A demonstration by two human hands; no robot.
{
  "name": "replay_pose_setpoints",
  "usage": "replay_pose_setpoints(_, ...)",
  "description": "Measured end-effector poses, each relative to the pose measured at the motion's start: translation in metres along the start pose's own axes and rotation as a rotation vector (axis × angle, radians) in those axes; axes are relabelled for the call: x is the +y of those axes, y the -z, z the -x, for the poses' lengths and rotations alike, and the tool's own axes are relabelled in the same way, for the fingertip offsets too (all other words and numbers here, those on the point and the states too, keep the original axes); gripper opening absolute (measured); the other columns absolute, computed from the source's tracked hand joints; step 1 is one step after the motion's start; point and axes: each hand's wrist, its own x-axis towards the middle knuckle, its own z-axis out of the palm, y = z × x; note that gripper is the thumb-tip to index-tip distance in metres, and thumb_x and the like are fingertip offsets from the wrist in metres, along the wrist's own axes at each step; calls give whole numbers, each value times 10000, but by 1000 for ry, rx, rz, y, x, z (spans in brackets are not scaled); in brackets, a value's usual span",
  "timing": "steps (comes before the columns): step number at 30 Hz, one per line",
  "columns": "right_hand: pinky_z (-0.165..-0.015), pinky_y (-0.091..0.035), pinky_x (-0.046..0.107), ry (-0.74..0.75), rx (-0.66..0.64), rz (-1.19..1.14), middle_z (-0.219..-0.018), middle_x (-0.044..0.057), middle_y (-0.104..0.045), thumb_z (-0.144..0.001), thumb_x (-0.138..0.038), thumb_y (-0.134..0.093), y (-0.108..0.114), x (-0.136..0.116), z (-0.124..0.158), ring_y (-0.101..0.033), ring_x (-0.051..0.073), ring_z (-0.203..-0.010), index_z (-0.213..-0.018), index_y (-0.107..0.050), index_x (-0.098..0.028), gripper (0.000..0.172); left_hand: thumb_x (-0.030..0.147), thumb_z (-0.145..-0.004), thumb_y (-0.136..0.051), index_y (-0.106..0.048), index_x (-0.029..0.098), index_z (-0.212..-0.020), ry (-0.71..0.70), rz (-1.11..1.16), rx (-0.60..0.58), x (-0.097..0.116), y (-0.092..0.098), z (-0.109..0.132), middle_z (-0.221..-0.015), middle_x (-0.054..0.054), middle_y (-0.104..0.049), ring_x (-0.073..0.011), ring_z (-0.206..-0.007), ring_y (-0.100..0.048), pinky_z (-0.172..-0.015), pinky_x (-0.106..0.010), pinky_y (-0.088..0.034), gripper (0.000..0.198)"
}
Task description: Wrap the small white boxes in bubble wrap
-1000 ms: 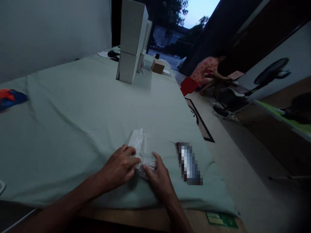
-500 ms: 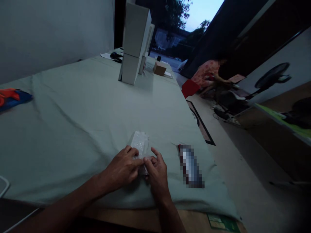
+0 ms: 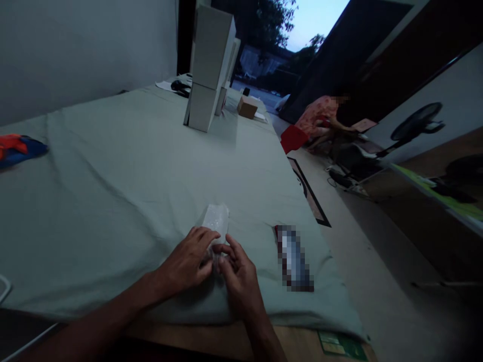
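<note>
A small white package in clear, bubbly plastic wrap (image 3: 216, 217) lies on the table cloth, its far end showing beyond my hands. My left hand (image 3: 191, 257) rests over its near left part, fingers bent across the wrap and thumb low beside it. From the right, my right hand (image 3: 240, 275) has its thumb and curled fingers on the near end of the wrap, where the plastic looks loose and crumpled. Both hands cover most of that near end.
A blurred-out flat item (image 3: 294, 259) lies right of my hands. Tall white boxes (image 3: 209, 70) and a brown box (image 3: 247, 107) stand farther back. An orange and blue object (image 3: 20, 149) sits at left. Beyond the table's right edge are a seated person (image 3: 319, 118) and a fan (image 3: 417, 120).
My left fingers have spread flatter over the wrap and its thumb has come down. My right fingers have curled inward toward the near end. The view has shifted slightly.
</note>
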Motion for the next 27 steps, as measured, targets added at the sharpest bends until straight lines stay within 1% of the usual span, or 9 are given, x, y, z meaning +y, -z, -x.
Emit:
replay_pose_setpoints(4,-706,-523,286,159,-78,431,-1120,112,-684,-844,-205,-523,0,-1,-3,-649,155,-710,-1440,-356,-146,622,96,-693,-525,-464,201,-1203,131,120,57,3,3,1,-1155,-89,-562,-246,-1068,-528,-926,-411,-459,524)
replay_pose_setpoints(8,-753,-524,325,285,-143,688,-1132,149,-689,-809,-105,-454,3,-6,-7,-679,222,-850,-1491,-264,-108,708,136,-720,-550,-523,201,-992,200,124,126,6,0,-2,-1003,-63,-579,-235,-963,-532,-857,-405,-469,281)
replay_pose_setpoints(11,-715,-526,303,284,-217,599,-1159,137,-679,-801,-110,-473,12,-7,-10,-669,192,-775,-1509,-226,-147,750,146,-767,-541,-502,207,-870,187,98,126,3,-7,-3,-905,-36,-574,-218,-894,-525,-807,-385,-464,126)
replay_pose_setpoints(13,-643,-521,269,231,-255,430,-1162,105,-675,-833,-141,-478,19,-7,-12,-633,140,-659,-1498,-251,-203,706,125,-764,-528,-494,207,-859,176,79,122,1,-11,-3,-889,-30,-567,-213,-882,-520,-793,-374,-460,130)
replay_pose_setpoints(15,-579,-506,246,157,-191,283,-1116,87,-685,-861,-168,-472,26,-6,-16,-586,105,-577,-1448,-340,-214,603,103,-738,-525,-499,207,-873,171,55,123,1,-13,-2,-902,-31,-562,-216,-893,-517,-798,-373,-461,173)
replay_pose_setpoints(17,-583,-505,246,105,-26,225,-1037,81,-699,-868,-199,-495,31,-5,-21,-591,110,-601,-1354,-448,-186,489,88,-715,-526,-503,205,-887,176,32,123,3,-14,-2,-922,-37,-561,-223,-911,-517,-814,-380,-466,209)
replay_pose_setpoints(19,-618,-512,257,88,105,249,-995,87,-705,-866,-234,-527,33,-3,-25,-622,139,-689,-1287,-500,-163,427,75,-712,-519,-504,201,-911,173,19,124,5,-13,-2,-947,-47,-565,-229,-938,-517,-835,-389,-470,236)
replay_pose_setpoints(20,-630,-512,263,92,120,282,-1000,92,-706,-867,-243,-533,32,-2,-27,-633,154,-736,-1285,-502,-158,428,70,-714,-515,-506,200,-935,166,16,127,6,-13,-2,-966,-52,-569,-233,-956,-517,-849,-394,-471,257)
replay_pose_setpoints(27,-888,-469,408,357,-50,579,-1123,88,-694,-883,-155,-453,20,12,-33,-618,230,-1005,-1442,-366,-208,568,72,-741,-523,-511,195,-1133,125,12,139,5,-14,-1,-1080,-78,-575,-239,-1012,-524,-894,-411,-480,411)
